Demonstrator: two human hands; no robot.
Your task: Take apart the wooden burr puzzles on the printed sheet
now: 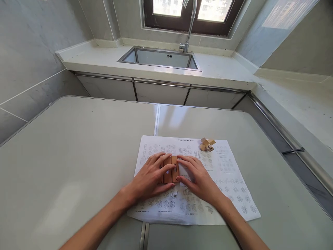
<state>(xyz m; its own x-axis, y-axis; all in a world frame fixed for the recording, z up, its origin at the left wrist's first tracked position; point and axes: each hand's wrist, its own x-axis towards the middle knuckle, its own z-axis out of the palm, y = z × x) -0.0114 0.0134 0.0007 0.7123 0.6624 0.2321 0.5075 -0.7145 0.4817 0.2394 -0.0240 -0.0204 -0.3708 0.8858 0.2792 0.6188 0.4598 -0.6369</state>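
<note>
Several flat brown wooden puzzle pieces (pixel 168 175) lie side by side on a printed sheet (pixel 241 194), dark marks on their tops. My left hand (pixel 152 175) arches over their left part, thumb at the near ends and fingertips at the far ends, with one finger across the tops. It hides part of the row. Against the right edge of the row, my right hand (pixel 199 177) has its thumb and fingertips on the rightmost piece, fingers curved. Beyond that hand, a small assembled wooden burr puzzle (pixel 207 144) with black digits stands at the sheet's far edge.
The sheet lies on a pale table (pixel 78 156) with a seam down its middle. Past the table's far edge is a white counter (pixel 221 66) with a metal sink (pixel 161 59) and a tall faucet (pixel 188 31) below a window. Another counter (pixel 299 100) runs along the right.
</note>
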